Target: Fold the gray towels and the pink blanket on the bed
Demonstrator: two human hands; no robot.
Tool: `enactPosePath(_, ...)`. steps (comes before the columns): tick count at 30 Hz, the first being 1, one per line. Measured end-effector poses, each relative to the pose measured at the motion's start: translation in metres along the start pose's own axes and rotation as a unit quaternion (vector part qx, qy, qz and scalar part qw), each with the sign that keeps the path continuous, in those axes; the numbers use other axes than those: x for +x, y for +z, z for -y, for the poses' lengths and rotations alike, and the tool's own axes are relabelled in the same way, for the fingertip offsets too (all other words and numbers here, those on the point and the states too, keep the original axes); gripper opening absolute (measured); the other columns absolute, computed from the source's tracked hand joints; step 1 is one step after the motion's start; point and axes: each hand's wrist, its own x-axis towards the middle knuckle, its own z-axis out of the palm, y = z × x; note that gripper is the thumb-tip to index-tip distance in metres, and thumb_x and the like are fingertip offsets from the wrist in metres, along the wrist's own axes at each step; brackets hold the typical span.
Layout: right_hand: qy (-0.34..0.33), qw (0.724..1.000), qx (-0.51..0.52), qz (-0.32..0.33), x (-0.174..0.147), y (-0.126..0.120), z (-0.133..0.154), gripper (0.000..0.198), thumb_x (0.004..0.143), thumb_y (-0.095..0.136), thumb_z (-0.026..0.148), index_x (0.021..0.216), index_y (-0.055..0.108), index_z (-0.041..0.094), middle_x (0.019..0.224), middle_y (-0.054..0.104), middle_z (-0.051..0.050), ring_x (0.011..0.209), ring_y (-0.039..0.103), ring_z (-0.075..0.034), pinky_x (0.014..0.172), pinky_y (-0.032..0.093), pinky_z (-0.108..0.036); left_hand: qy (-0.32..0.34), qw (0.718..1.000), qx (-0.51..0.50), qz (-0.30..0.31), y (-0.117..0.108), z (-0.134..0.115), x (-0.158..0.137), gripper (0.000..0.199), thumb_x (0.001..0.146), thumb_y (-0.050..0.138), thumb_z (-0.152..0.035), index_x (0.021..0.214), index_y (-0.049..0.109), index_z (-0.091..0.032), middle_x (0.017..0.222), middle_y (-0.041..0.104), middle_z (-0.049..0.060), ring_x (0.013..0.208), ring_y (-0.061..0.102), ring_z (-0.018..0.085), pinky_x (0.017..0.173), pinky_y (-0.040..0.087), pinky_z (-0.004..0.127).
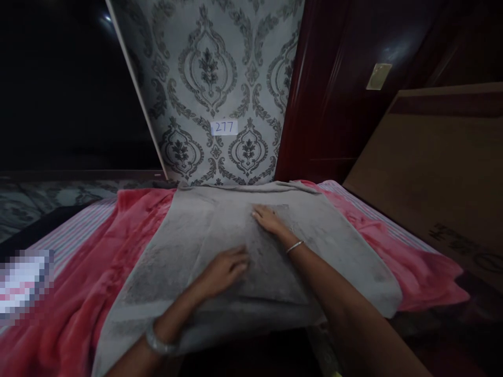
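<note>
A grey plush cloth [165,246] lies spread over a pink blanket [98,277]. In its middle is a folded grey layer [271,267] with darker, brushed patches. My right hand [269,217] rests near the far edge of this layer, fingers stretched out and lying on the fabric. Nearer to me, my left hand [226,268] is over the left part of the layer. Its fingers are loosely bent and apart, slightly blurred, and nothing shows in them. Whether the left palm touches the cloth I cannot tell.
A striped sheet [74,230] lies under the blanket. Patterned wallpaper with a paper label [224,128] is at the back. A dark screen [70,94] stands on the left, a large cardboard box [436,162] on the right. A pixelated item [23,285] sits at the left edge.
</note>
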Motion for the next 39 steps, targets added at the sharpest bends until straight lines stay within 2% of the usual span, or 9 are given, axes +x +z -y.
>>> enactPosePath(3,0.085,0.996,0.000,-0.040,-0.003,-0.007,-0.007,0.061,0.107,0.019,0.044,0.164,0.027,0.024,0.167,0.030,-0.011,0.154,0.026,-0.030,0.122,0.023,-0.056,-0.045,0.998,0.024,-0.044,-0.027,0.024,0.053,0.049,0.101,0.039,-0.035,0.143,0.059,-0.022,0.152,0.056,0.007,0.142,0.050,0.021,0.122,0.038,0.042)
enactPosePath(5,0.134,0.989,-0.011,-0.058,-0.008,-0.007,-0.011,0.062,0.106,0.019,0.045,0.164,0.027,0.024,0.167,0.031,-0.012,0.154,0.025,-0.032,0.121,0.022,-0.058,-0.116,0.990,0.070,-0.032,-0.039,0.039,0.093,0.055,0.100,0.038,-0.035,0.150,0.050,-0.016,0.159,0.046,0.012,0.149,0.041,0.022,0.124,0.032,0.041)
enactPosePath(9,0.139,0.984,-0.037,-0.105,-0.017,0.007,-0.013,0.060,0.106,0.024,0.047,0.159,0.039,0.024,0.163,0.036,-0.013,0.152,0.026,-0.035,0.120,0.022,-0.059,-0.230,0.965,0.125,-0.007,-0.033,0.062,0.141,0.062,0.101,0.037,-0.043,0.158,0.037,-0.018,0.169,0.027,0.014,0.157,0.021,0.031,0.124,0.021,0.061)
enactPosePath(11,0.128,0.983,-0.050,-0.124,-0.020,0.016,-0.015,0.060,0.105,0.026,0.048,0.157,0.043,0.024,0.163,0.038,-0.013,0.152,0.027,-0.035,0.120,0.022,-0.059,-0.250,0.959,0.130,-0.015,-0.021,0.072,0.144,0.063,0.101,0.033,-0.048,0.158,0.037,-0.020,0.170,0.023,0.015,0.158,0.017,0.033,0.122,0.020,0.066)
enactPosePath(15,0.124,0.983,-0.052,-0.124,-0.018,0.025,-0.020,0.061,0.106,0.025,0.050,0.158,0.041,0.024,0.164,0.036,-0.013,0.151,0.028,-0.035,0.120,0.022,-0.058,-0.301,0.943,0.142,-0.035,-0.005,0.087,0.138,0.069,0.100,0.029,-0.057,0.159,0.035,-0.023,0.171,0.019,0.014,0.158,0.017,0.035,0.123,0.023,0.060)
enactPosePath(21,0.134,0.982,-0.033,-0.129,-0.016,0.022,-0.018,0.059,0.106,0.027,0.051,0.157,0.043,0.026,0.163,0.038,-0.011,0.152,0.027,-0.034,0.120,0.022,-0.057,-0.311,0.936,0.159,-0.051,-0.009,0.095,0.139,0.071,0.100,0.028,-0.057,0.157,0.038,-0.016,0.168,0.027,0.019,0.153,0.029,0.036,0.120,0.031,0.054)
enactPosePath(34,0.157,0.985,0.020,-0.066,-0.013,0.009,-0.031,0.064,0.106,0.025,0.051,0.162,0.032,0.020,0.170,0.020,-0.009,0.157,0.013,-0.027,0.123,0.022,-0.056,-0.310,0.936,0.161,-0.048,-0.015,0.085,0.139,0.073,0.099,0.025,-0.055,0.158,0.036,-0.014,0.169,0.024,0.019,0.153,0.030,0.037,0.120,0.031,0.055)
enactPosePath(37,0.173,0.979,0.069,-0.080,-0.013,0.005,-0.037,0.062,0.105,0.031,0.047,0.160,0.036,0.018,0.170,0.022,-0.009,0.157,0.017,-0.026,0.124,0.023,-0.050,-0.310,0.935,0.164,-0.045,-0.015,0.085,0.139,0.073,0.099,0.025,-0.055,0.158,0.036,-0.013,0.169,0.024,0.020,0.153,0.030,0.037,0.121,0.030,0.053)
enactPosePath(39,0.199,0.966,0.117,-0.115,-0.018,0.001,-0.046,0.059,0.104,0.034,0.039,0.158,0.041,0.014,0.167,0.030,-0.011,0.154,0.027,-0.023,0.123,0.026,-0.039,-0.307,0.936,0.166,-0.045,-0.015,0.085,0.139,0.073,0.099,0.025,-0.055,0.158,0.035,-0.013,0.169,0.024,0.021,0.152,0.031,0.038,0.121,0.030,0.053)
